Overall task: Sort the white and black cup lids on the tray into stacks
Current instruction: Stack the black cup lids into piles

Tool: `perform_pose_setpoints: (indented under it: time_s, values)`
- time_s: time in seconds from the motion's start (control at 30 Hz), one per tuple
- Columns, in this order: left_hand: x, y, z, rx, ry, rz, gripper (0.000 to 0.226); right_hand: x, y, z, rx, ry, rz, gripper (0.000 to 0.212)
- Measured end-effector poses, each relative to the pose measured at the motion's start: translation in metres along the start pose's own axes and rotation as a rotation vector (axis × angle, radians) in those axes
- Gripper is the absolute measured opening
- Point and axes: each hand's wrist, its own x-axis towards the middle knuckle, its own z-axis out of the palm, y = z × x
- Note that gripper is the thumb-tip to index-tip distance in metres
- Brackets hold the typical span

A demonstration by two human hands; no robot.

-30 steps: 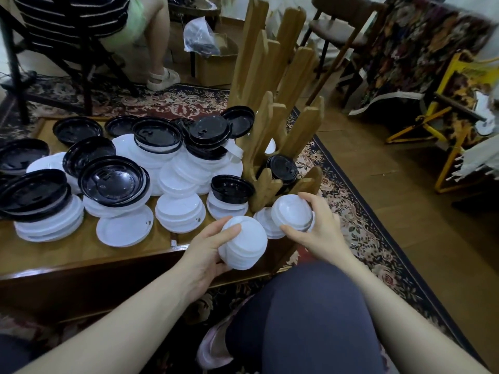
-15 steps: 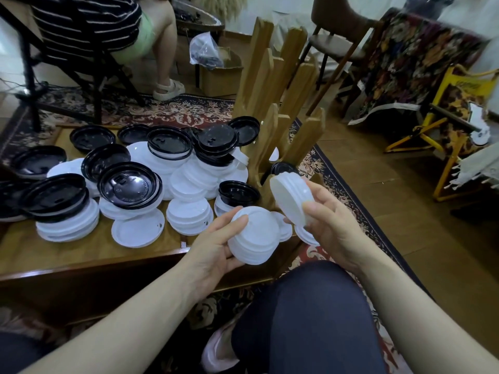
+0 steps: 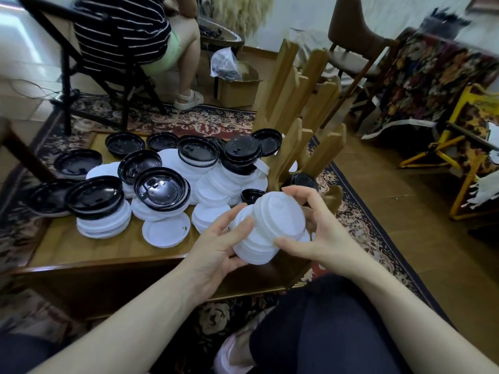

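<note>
White lids in hand: small stack of white lids (image 3: 266,230), tilted, held up above the near edge of the tabletop (image 3: 108,255).
Left grip: left hand (image 3: 218,247) cupped under and around the left side of the stack, fingers curled against the lower lids, thumb on top.
Right grip: right hand (image 3: 318,228) curled round the right side, thumb under the rim of the topmost lid, fingers over its far edge.
Just behind the hands: short stack of white lids (image 3: 208,217) on the tabletop, small black lid (image 3: 251,195) beside it.
Single lid: one flat white lid (image 3: 166,233), lying alone near the front edge.
Left piles: black lids upturned on white stacks (image 3: 104,225), the nearest black lid (image 3: 94,197) rim up; another black lid (image 3: 162,188) with its flap visible.
Far side: more black lids (image 3: 124,143) lying singly, mixed heap of black and white in the middle.
Right of the lids: wooden rack (image 3: 299,109) with slanted uprights, standing at the tabletop's right end.
Background: seated person in a striped top (image 3: 121,31), cardboard box (image 3: 237,90) on the floor.
</note>
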Motion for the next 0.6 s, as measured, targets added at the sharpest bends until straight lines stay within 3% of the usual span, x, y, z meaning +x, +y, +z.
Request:
perform_pose_setpoints:
  time_s: [0.27,0.6]
  values:
    - [-0.008,0.009,-0.015,-0.002,-0.005,0.053,0.059,0.014,-0.013,0.023,0.356,0.044,0.036,0.069]
    - [-0.003,0.008,-0.014,-0.096,0.046,0.037,0.065,0.014,-0.004,0.026,0.315,0.17,0.081,0.077]
